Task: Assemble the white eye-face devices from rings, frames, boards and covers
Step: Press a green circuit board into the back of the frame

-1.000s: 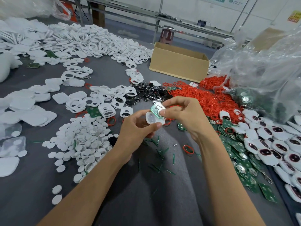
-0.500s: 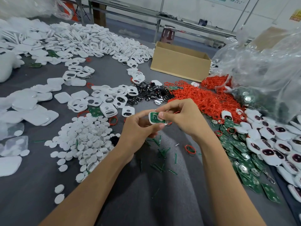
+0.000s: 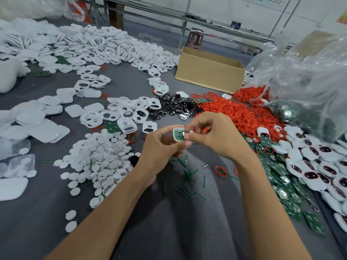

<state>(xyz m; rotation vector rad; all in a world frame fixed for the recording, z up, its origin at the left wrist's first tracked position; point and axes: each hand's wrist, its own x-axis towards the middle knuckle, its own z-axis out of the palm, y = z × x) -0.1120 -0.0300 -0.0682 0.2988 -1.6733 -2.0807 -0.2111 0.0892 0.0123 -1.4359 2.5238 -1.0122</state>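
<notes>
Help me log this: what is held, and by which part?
A white frame with green board in it; left hand pinches its left edge, right hand its right end.

Tan cardboard box on a grey table. Before the box, bright red rings; left of it, white frames; nearer, glossy black pieces, white discs, green boards, and a white held frame around a green fitted board.

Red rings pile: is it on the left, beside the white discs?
No: the red rings pile lies beyond the right hand; the white discs lie beside the left hand.
</notes>
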